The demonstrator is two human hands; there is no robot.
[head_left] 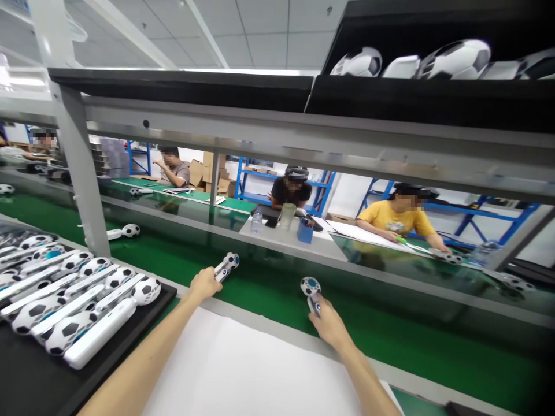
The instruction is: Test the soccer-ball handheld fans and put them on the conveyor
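Observation:
My left hand (206,284) is closed round the handle of a soccer-ball-headed device (232,261), held over the near edge of the green belt (269,289). To the right, my right hand (328,321) grips a second device (310,286) by its handle, its patterned ball end pointing away from me. The two devices are apart. Below my forearms lies a large white sheet (243,370).
At left, a black tray (143,329) holds several ball-headed devices in rows. Another device (130,230) lies on the belt beside a metal post (82,167). A shelf (269,133) crosses above. Several people sit beyond, one in a yellow shirt (396,222).

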